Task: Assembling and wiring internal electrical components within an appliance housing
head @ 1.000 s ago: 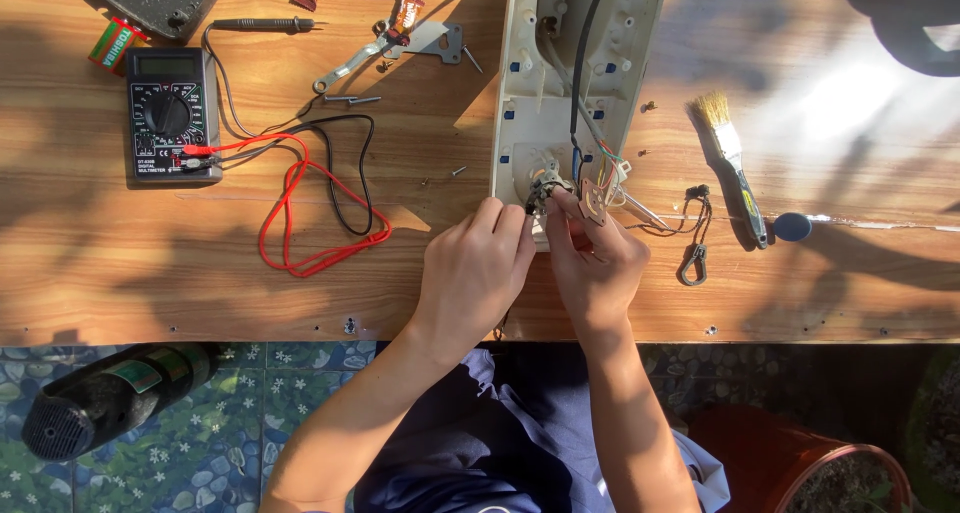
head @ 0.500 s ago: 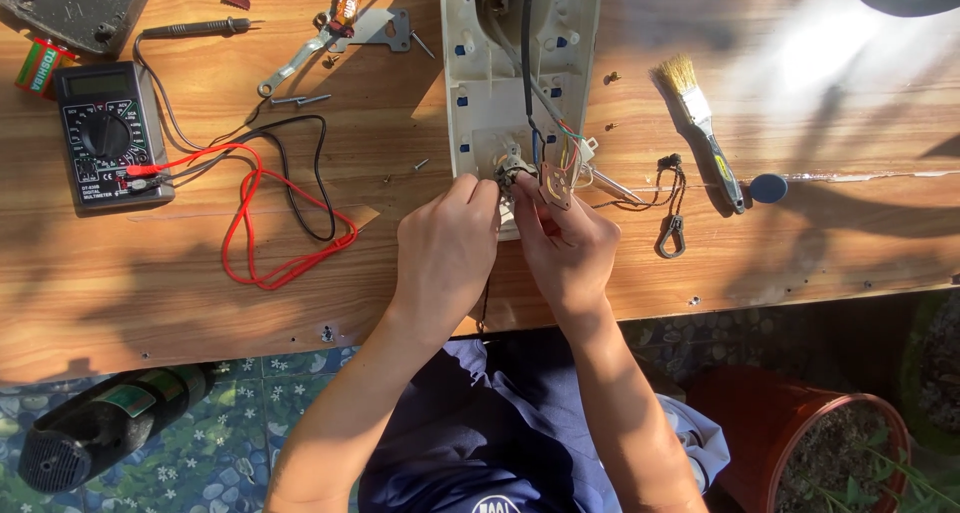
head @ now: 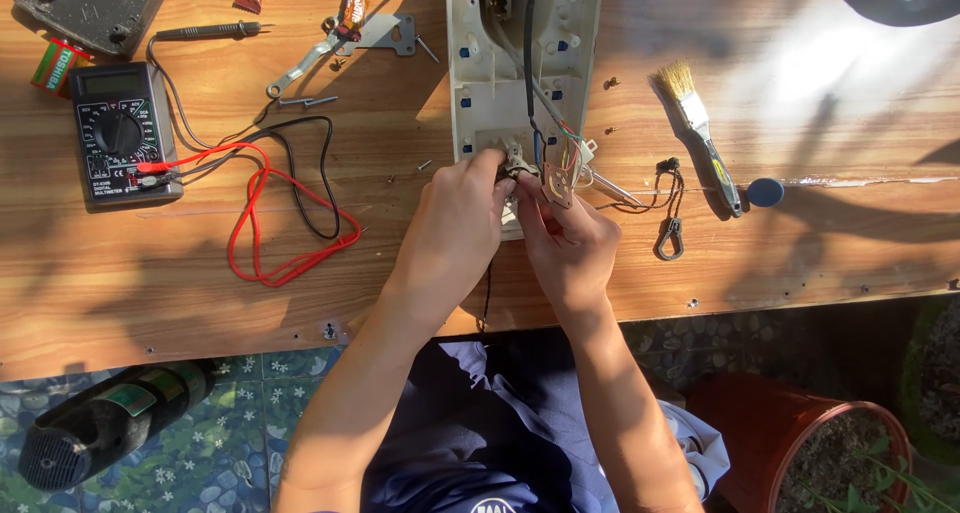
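A cream plastic appliance casing (head: pixel 480 83) lies open on the wooden table (head: pixel 200 303), with a black cable and thin coloured wires (head: pixel 565 153) running down its inside. My left hand (head: pixel 455 228) and my right hand (head: pixel 570 238) meet at the casing's near end. The right fingers pinch a small brown circuit board (head: pixel 555 183) joined to those wires. The left fingertips hold a small metal part (head: pixel 517 161) right beside the board. My palms hide what lies under them.
At the left sit a black multimeter (head: pixel 120 133) with looping red and black leads (head: pixel 275 223), a battery (head: pixel 58 63) and a metal bracket (head: pixel 345 43). A paintbrush (head: pixel 700 133) and a small clip (head: pixel 668 238) lie at the right. Loose screws dot the wood. Below stand a red pot (head: pixel 800 443) and a dark cylindrical tool (head: pixel 100 428).
The view has shifted slightly, so the table's things sit a little differently in the frame. My hands stay at the casing's near end, with the board now lifted more clearly between my fingers.
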